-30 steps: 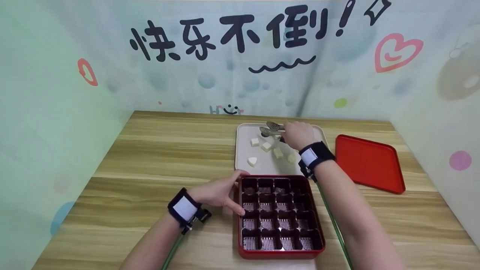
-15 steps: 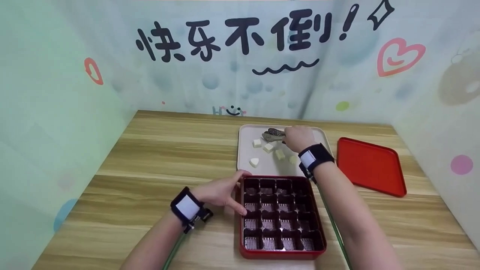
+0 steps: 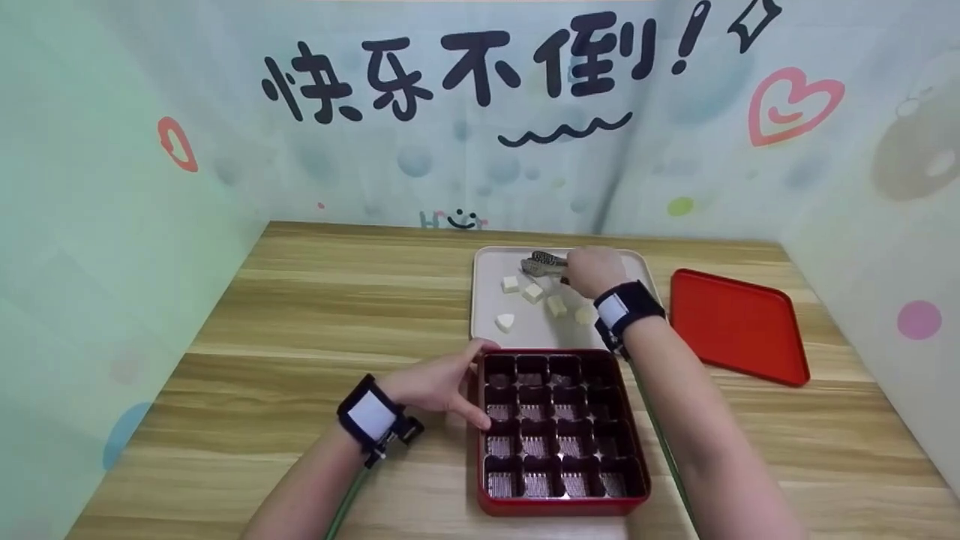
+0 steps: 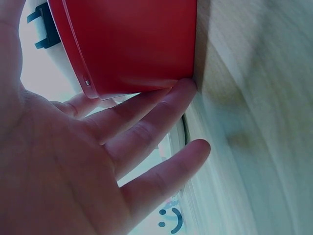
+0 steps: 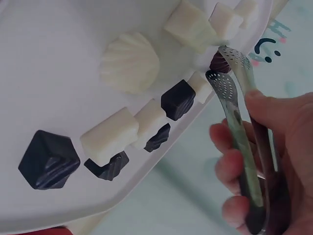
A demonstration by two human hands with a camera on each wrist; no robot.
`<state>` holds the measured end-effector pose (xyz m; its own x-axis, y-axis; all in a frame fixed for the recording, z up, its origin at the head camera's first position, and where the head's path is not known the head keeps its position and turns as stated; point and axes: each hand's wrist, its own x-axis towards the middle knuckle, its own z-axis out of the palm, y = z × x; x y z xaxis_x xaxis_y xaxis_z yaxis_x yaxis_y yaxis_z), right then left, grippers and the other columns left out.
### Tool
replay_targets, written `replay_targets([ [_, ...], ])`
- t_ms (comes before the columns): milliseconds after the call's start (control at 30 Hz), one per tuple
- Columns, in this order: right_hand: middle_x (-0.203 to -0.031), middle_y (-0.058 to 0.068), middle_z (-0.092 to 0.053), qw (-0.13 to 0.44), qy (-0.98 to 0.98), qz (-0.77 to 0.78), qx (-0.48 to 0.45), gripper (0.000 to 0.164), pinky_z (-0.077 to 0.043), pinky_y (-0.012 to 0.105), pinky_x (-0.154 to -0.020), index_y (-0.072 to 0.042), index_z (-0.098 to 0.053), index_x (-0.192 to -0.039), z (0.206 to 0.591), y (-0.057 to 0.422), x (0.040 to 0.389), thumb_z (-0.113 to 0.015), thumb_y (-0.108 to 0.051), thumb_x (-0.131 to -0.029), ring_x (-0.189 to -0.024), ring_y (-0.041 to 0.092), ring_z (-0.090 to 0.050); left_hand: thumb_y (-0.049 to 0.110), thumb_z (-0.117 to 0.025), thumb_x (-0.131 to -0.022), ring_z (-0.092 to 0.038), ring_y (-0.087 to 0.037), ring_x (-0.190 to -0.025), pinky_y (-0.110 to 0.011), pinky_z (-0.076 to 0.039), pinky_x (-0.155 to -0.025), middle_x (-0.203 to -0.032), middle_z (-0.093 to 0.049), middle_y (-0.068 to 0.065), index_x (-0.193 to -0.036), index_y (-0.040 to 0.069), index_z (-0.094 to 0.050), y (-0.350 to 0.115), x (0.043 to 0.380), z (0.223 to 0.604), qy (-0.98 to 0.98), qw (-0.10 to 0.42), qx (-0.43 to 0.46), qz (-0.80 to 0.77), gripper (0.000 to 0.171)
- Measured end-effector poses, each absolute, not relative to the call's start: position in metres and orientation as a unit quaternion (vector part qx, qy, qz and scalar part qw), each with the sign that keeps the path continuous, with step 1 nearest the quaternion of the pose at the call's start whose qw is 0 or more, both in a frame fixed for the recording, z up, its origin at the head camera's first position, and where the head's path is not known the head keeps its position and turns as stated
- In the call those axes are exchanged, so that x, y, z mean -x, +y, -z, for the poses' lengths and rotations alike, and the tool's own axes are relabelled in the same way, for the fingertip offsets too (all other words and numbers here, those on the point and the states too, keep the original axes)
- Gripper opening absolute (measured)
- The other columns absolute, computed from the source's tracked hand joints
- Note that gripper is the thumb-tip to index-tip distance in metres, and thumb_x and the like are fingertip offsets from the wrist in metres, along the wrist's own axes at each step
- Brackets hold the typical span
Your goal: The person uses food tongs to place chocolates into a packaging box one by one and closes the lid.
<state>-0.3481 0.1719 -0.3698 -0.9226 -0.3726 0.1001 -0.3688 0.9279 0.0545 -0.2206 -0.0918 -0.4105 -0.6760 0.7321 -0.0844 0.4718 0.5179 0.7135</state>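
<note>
My left hand [image 3: 435, 384] is at the left side of a red box [image 3: 559, 508], its thumb at the rim. In the left wrist view its fingers lie fairly straight, some touching the box's red wall [image 4: 137, 44]. The dark divided insert [image 3: 550, 422] shows bare compartments. Over the pale tray [image 3: 487, 259] my right hand [image 3: 598, 270] grips metal tongs [image 5: 244, 132] with perforated tips. A dark ridged chocolate [image 5: 220, 62] shows at the tips, partly hidden by them. Nearby lie white chocolates [image 5: 129, 63] and dark chocolates [image 5: 49, 159], some cube-shaped, one shell-shaped.
A red lid [image 3: 739, 326] lies on the wooden table [image 3: 322, 300] to the right of the tray. The box stands directly in front of the tray. Behind the table hangs a printed cloth [image 3: 420, 165], with side walls left and right.
The tongs' tips have come closer together over the far part of the tray. My left hand has stayed at the box.
</note>
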Motion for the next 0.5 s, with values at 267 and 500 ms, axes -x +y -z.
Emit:
replay_targets([
  [267, -0.081, 0.012, -0.062, 0.049, -0.974, -0.02, -0.218, 0.021, -0.048, 0.042, -0.058, -0.003, -0.061, -0.095, 0.335, 0.198, 0.332, -0.053, -0.021, -0.089, -0.071, 0.028, -0.058, 0.051, -0.077, -0.054, -0.047, -0.019, -0.11, -0.039, -0.037, -0.094, -0.122, -0.05, 0.0, -0.136, 0.022, -0.021, -0.093, 0.22, 0.41, 0.856, 0.202, -0.339, -0.333, 0.103],
  [500, -0.083, 0.008, -0.063, 0.052, -0.961, -0.035, -0.271, 0.018, -0.046, 0.044, -0.059, -0.008, -0.062, -0.1, 0.293, 0.237, 0.289, -0.058, -0.02, -0.087, -0.071, 0.027, -0.057, 0.05, -0.078, -0.053, -0.048, -0.02, -0.11, -0.04, -0.037, -0.094, -0.121, -0.051, 0.0, -0.135, 0.025, -0.021, -0.094, 0.22, 0.406, 0.864, 0.204, -0.325, -0.325, 0.103],
])
